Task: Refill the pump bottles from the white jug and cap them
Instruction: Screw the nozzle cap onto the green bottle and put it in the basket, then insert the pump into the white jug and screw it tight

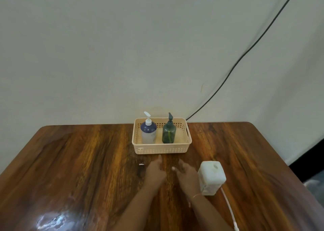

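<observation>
The pump bottles, a white-and-blue one (148,132) and a green one (169,132), stand capped in the beige basket (161,150) at the counter's (73,160) far edge. Both hands, left (155,169) and right (185,173), hover empty with loose, blurred grips. The white jug (211,177) stands just beside the right wrist, apparently uncapped, so I judge a careless sweep could tip it and spill.
</observation>
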